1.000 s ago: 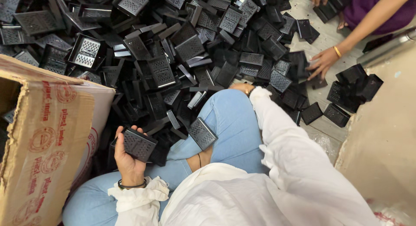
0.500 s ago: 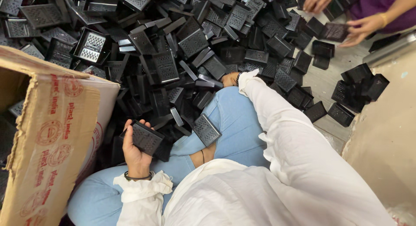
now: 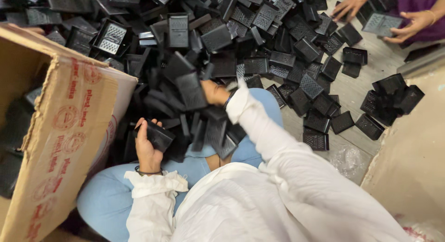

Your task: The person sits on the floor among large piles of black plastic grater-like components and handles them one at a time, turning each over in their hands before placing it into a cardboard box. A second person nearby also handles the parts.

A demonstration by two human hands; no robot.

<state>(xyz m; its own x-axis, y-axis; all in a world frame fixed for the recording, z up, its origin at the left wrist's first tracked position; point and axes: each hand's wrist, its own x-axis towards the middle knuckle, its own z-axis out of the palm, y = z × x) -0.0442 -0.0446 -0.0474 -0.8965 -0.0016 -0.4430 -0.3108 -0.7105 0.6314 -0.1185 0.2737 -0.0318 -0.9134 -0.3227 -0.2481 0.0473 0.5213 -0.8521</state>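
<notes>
Two hands busy: my left hand (image 3: 147, 147) grips one black grille piece (image 3: 159, 135) near the cardboard box (image 3: 60, 130); my right hand (image 3: 214, 92) clutches another (image 3: 191, 90) from the far pile (image 3: 259, 42). My blurred reach might knock neighbours loose.

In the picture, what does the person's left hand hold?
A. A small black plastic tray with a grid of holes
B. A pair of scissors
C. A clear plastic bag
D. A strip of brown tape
A: the left hand grips a small black tray above the knee, next to the open cardboard box.
</notes>
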